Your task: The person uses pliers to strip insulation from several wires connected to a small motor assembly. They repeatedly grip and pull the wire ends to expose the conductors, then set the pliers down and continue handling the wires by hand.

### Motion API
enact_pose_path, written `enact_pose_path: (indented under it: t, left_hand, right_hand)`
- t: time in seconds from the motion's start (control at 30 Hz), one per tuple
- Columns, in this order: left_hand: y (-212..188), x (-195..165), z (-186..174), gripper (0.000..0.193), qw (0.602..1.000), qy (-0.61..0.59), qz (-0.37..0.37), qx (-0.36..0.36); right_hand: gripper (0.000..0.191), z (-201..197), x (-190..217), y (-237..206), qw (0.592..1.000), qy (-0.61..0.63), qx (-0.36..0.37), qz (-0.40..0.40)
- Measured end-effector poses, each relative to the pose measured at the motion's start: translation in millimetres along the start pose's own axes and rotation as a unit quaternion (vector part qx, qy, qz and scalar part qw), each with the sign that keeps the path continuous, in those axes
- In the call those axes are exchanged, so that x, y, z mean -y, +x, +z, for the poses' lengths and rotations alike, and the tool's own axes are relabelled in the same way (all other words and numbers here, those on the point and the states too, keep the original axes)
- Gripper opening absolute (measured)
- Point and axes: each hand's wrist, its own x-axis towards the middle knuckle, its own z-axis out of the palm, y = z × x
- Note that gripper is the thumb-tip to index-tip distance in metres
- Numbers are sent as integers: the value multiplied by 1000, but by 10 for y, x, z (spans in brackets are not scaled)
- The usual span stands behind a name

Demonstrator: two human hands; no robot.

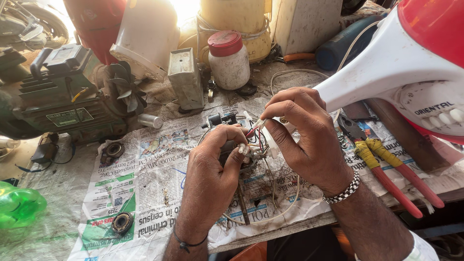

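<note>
left hand (212, 166): knuckles up, fist-like grip clamped on small switch part (244, 153)
right hand (304, 137): arched over, fingertips pinching wires (257, 126)
under both: newspaper (154, 164) on desk

A green electric motor (58, 104) sits at the left of the bench (53, 227), a small dark fan blade (126, 87) just beside it. Spread newspaper (150, 193) covers the middle, with one bearing (122, 223) near its lower left corner and another (113, 150) off its upper left edge. Behind stand a white jar with a red lid (228, 60) and a grey metal box (185, 77). Red-handled pliers (386, 169) (handles partly wrapped in yellow tape) lie at the right, under a white and red fan housing (411, 72). A green plastic bottle (19, 205) lies far left.
</note>
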Motion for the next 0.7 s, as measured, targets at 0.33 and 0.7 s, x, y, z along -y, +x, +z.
enact_pose_path:
  t: [0.33, 0.7]
  left_hand:
    - [4, 8, 0, 12, 1000, 7, 4, -8]
    - [7, 2, -10, 16, 1000, 22, -15, -10]
  right_hand:
    - [10, -5, -57, -59, 999, 48, -21, 6]
    - [27, 101, -65, -63, 989, 53, 45, -128]
